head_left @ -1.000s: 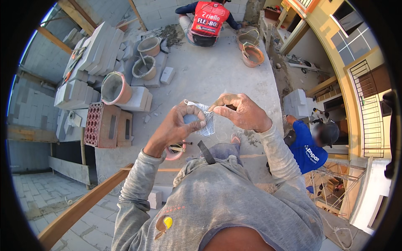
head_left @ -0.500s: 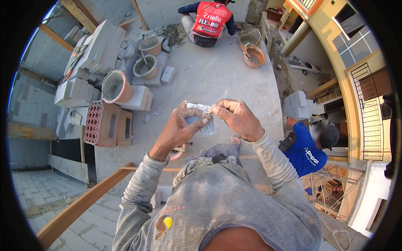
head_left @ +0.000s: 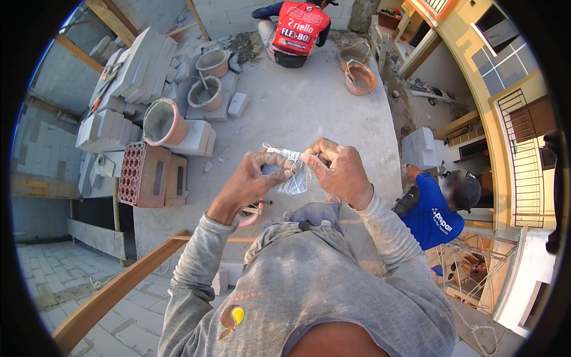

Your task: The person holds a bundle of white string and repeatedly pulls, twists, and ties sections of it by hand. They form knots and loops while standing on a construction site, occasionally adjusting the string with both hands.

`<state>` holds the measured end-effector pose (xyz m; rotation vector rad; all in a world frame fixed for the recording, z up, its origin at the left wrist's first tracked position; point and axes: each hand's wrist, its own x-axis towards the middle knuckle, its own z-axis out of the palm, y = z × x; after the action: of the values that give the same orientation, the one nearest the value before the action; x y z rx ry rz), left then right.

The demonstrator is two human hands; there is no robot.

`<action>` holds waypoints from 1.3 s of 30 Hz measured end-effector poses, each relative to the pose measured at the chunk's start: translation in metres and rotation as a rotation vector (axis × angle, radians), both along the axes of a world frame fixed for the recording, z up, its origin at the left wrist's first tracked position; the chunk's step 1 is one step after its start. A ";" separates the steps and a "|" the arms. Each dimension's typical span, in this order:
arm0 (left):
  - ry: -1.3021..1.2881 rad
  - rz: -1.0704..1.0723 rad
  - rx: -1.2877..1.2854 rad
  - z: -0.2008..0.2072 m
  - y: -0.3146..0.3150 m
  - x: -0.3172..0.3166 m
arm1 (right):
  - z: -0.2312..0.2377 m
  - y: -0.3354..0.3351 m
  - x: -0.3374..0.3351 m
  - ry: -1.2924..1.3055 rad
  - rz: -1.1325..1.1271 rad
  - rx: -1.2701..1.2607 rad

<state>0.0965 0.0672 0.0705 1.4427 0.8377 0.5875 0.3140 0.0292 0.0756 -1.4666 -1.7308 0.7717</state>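
"Both hands are raised in front of the body, near each other; what is each doing?"

"Left hand (head_left: pixel 253 178): thumb and forefinger curve round in a ring, pinching a loose, tangled bundle of thin white string (head_left: pixel 292 183). Right hand (head_left: pixel 344 172): thumb and bent forefinger pinch the string at its right side. I cannot tell how many strands that hand has."

"Where does the string lie?"

"Between the hands, gathered at the fingertips. One looped end pokes up above the left hand, and loose loops hang below both sets of fingers."

"And around them?"

"Beneath the hands spreads a flat grey concrete slab (head_left: pixel 267 113). Left of the left hand stand a dusty red plastic crate with round holes (head_left: pixel 143 177) and a cement-smeared pinkish bucket (head_left: pixel 165 124); farther off that way, a stack of pale grey blocks (head_left: pixel 131 65)."

"Beyond and to the right?"

"Past the right hand, near the slab's edge, is an orange-brown bucket (head_left: pixel 359 82). Straight beyond the hands crouches a person in a red vest (head_left: pixel 295 30); to the right hand's right, a person in a blue shirt (head_left: pixel 431 217)."
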 end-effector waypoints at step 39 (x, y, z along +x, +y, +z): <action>0.153 0.058 0.254 -0.004 -0.005 0.000 | -0.001 0.007 0.002 0.155 0.335 0.138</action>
<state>0.0969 0.0623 0.0661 1.7152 0.9539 0.6510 0.3161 0.0362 0.0741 -1.0103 -1.8914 0.8923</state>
